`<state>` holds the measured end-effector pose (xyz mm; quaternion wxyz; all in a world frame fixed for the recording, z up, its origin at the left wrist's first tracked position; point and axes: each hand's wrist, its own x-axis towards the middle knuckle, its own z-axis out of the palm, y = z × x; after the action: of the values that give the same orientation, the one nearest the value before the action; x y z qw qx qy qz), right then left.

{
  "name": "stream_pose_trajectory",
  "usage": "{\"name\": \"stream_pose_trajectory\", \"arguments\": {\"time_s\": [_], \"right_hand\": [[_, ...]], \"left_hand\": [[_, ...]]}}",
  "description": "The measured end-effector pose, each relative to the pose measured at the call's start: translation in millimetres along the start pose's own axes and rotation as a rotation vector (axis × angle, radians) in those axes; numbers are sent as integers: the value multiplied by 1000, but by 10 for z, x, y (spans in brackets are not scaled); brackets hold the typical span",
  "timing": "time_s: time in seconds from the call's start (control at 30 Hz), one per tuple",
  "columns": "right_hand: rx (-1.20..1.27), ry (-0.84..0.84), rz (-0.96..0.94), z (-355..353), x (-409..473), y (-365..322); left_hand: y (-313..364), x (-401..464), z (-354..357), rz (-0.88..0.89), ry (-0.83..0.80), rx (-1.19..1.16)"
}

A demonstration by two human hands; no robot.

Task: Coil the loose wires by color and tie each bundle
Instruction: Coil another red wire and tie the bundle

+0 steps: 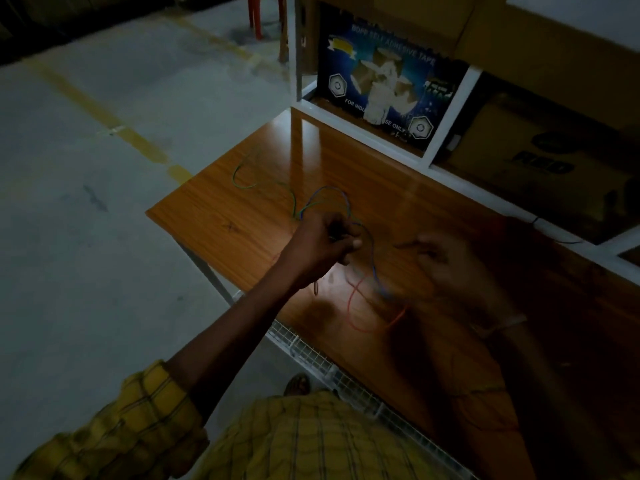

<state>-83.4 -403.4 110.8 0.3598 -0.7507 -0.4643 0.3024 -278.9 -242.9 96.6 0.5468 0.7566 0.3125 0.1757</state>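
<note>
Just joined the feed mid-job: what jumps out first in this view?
The left hand stands out at the centre, its grip pinching a blue wire whose loops rise above the wooden table. Below it a red wire curls on the lit patch of tabletop, while the right hand is blurred in shadow. At the back, a blue box printed with self adhesive tape sits in the white shelf frame.

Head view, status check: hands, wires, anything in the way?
Left hand pinching thin blue wire loops. Right hand blurred, grip unclear. Thin red wire and green wire loose on wooden table. No bundle visibly tied.
</note>
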Motion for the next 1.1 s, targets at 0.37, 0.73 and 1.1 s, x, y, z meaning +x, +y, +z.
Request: {"name": "stream_pose_trajectory", "arguments": {"time_s": [0.37, 0.73, 1.1], "right_hand": [[546, 42, 156, -96, -518, 185], [776, 452, 139, -998, -437, -39], [1160, 593, 3, -1631, -178, -192]], "left_hand": [[421, 81, 578, -23, -179, -260], [518, 105, 829, 165, -417, -169], [384, 282, 812, 300, -418, 146]]}}
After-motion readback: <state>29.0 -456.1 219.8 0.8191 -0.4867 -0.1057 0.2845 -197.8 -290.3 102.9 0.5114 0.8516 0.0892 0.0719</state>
